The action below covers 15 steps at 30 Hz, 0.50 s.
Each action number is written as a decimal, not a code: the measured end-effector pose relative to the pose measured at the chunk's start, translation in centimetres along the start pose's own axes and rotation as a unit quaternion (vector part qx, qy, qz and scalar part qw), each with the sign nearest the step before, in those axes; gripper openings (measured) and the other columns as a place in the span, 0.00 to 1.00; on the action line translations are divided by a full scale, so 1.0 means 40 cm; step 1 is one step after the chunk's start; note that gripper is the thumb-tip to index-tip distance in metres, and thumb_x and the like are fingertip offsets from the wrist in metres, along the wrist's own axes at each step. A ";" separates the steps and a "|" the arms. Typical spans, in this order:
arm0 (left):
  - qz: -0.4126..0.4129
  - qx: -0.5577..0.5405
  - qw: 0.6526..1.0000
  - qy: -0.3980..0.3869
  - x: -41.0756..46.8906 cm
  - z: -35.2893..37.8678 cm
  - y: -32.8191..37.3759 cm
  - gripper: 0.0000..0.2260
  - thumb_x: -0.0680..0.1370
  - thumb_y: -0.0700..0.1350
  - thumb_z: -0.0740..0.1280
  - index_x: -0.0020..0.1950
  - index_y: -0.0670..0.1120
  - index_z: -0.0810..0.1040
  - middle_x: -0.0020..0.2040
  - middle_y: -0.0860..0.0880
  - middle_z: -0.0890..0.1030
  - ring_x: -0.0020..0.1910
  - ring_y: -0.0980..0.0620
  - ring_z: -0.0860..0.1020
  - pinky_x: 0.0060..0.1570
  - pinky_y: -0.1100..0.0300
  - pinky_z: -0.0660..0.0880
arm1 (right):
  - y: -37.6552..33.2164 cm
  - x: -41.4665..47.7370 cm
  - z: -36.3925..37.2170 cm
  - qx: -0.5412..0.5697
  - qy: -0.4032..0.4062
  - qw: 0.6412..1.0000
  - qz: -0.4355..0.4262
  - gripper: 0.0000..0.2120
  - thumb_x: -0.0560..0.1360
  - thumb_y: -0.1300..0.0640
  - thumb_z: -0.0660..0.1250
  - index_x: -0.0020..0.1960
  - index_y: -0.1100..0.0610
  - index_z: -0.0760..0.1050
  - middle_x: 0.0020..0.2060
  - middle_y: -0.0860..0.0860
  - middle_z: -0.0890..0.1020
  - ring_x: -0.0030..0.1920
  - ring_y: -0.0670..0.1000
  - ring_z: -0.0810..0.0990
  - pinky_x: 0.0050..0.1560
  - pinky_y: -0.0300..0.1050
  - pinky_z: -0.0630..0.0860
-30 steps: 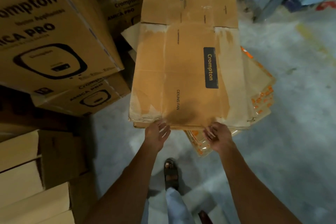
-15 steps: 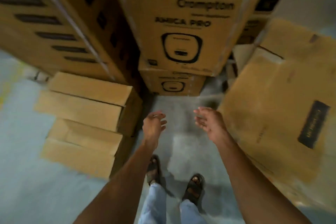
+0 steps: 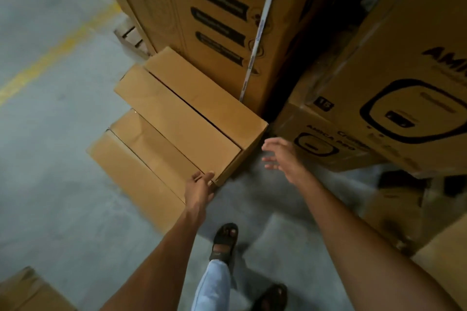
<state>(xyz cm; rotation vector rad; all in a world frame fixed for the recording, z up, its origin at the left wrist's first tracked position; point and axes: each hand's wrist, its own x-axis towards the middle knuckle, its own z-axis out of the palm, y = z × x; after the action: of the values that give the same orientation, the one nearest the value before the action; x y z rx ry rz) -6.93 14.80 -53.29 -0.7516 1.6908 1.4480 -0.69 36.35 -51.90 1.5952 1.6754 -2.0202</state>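
Bare left hand and right hand, forearms uncovered right to the near frame edge. One trouser leg visible, light blue, denim-like. Dark strapped open-toe sandals: far sandal shows toes, near sandal cut by frame edge.

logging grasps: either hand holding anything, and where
Nothing clearly held: left hand touches the near corner of the upper box, grip unclear; right hand is empty.

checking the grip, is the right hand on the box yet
No, the right hand hangs open in the air beside the box, apart from it; only the left hand touches its corner.
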 end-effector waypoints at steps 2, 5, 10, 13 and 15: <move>-0.020 -0.009 1.000 -0.002 0.075 0.012 -0.014 0.33 0.80 0.45 0.71 0.80 0.45 0.59 0.77 0.42 0.66 0.72 0.42 0.69 0.71 0.43 0.69 | -0.006 0.111 0.027 -0.037 0.021 0.999 -0.004 0.10 0.80 0.56 0.69 0.61 0.54 0.76 0.61 0.58 0.80 0.48 0.53 0.81 0.39 0.47 0.79; -0.046 -0.032 0.998 -0.018 0.168 0.029 -0.051 0.39 0.80 0.45 0.71 0.83 0.46 0.50 0.80 0.42 0.60 0.75 0.40 0.66 0.71 0.41 0.69 | -0.012 0.262 0.055 -0.100 0.051 0.994 -0.018 0.23 0.81 0.53 0.66 0.74 0.54 0.67 0.70 0.56 0.72 0.61 0.54 0.74 0.49 0.52 0.78; -0.036 -0.041 0.996 -0.070 0.280 0.049 -0.121 0.41 0.79 0.47 0.71 0.83 0.53 0.47 0.80 0.47 0.60 0.74 0.42 0.67 0.71 0.37 0.68 | 0.025 0.452 0.101 -0.229 0.030 0.972 -0.033 0.38 0.78 0.39 0.64 0.81 0.51 0.55 0.78 0.55 0.64 0.73 0.60 0.68 0.66 0.60 0.72; -0.044 -0.092 0.992 -0.070 0.294 0.040 -0.131 0.44 0.76 0.55 0.73 0.82 0.55 0.47 0.78 0.47 0.63 0.74 0.43 0.67 0.70 0.36 0.68 | 0.034 0.470 0.120 -0.312 0.035 0.947 -0.064 0.40 0.75 0.34 0.65 0.79 0.54 0.62 0.76 0.56 0.63 0.72 0.61 0.68 0.69 0.61 0.71; -0.035 -0.109 0.992 -0.055 0.278 0.015 -0.124 0.45 0.72 0.60 0.73 0.81 0.54 0.50 0.77 0.47 0.64 0.73 0.43 0.67 0.68 0.34 0.70 | 0.020 0.442 0.127 -0.323 0.035 0.942 -0.088 0.36 0.75 0.34 0.66 0.76 0.53 0.66 0.72 0.54 0.64 0.68 0.60 0.70 0.65 0.58 0.73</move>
<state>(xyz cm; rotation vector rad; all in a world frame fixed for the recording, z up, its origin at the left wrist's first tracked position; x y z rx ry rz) -8.58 15.00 -65.39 -0.8241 1.4247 1.6113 -11.58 41.37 -65.87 1.3193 2.2537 -1.2465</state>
